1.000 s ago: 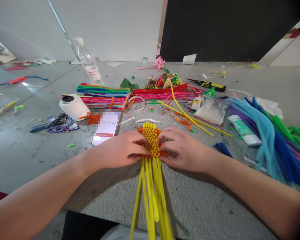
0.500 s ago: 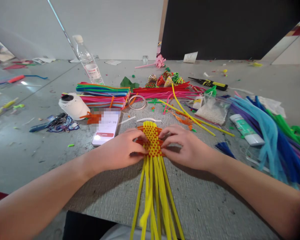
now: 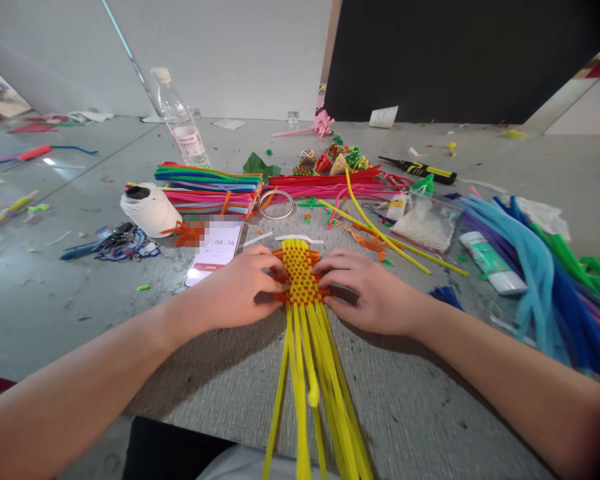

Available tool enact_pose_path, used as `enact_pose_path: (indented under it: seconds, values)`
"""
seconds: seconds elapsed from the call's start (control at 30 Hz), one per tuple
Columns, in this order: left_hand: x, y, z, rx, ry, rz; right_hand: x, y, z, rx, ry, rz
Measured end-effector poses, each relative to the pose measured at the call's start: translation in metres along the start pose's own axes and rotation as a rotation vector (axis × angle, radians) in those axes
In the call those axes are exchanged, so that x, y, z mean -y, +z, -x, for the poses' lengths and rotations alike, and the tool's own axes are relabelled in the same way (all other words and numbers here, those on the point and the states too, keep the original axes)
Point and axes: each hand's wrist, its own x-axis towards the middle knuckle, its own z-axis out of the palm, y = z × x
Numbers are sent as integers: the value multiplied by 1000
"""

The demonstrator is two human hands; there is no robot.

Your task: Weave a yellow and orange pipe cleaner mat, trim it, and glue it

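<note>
Between my hands lies a woven strip of yellow and orange pipe cleaners (image 3: 301, 275), a tight checked patch with long loose yellow ends running toward me over the table's front edge. My left hand (image 3: 245, 283) grips its left side, fingers curled on the orange ends there. On the opposite side, my right hand (image 3: 365, 287) pinches the right edge, the fingertips around the orange ends. Just beyond the top of the weave are white strips (image 3: 300, 239). A lit phone (image 3: 215, 250) lies behind my left hand, partly covered by it.
Bundles of coloured pipe cleaners (image 3: 210, 180) lie behind the weave, near a white thread spool (image 3: 150, 210) and a water bottle (image 3: 183, 127). To the right are a green-white tube (image 3: 493, 262), a bag of white beads (image 3: 425, 221), a black-yellow tool (image 3: 420, 169) and blue pipe cleaners (image 3: 540, 280).
The weave has shifted slightly up and left, its lower edge more level. My fingers have moved outward along its sides, and a loose curled yellow end has swung right.
</note>
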Motion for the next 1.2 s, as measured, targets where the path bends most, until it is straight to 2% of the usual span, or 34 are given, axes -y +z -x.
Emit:
enact_pose_path:
  seconds: [0.17,0.37,0.6,0.83,1.0,1.2]
  values:
    - [1,-2,-1,-12,18,13,0,1,1,-14,-6,-24]
    - [9,-8,-7,-99,-13,59,-11,3,-7,-187,95,15]
    - [11,-5,-8,-69,-51,-2,-13,5,-17,-73,22,96]
    - [11,-7,-9,-38,-21,16,-11,7,-15,-70,13,28]
    - [16,-5,-9,-86,-33,-5,-21,10,-14,-213,64,91]
    - [17,-2,-8,-103,-116,-36,-26,13,-15,-134,68,132]
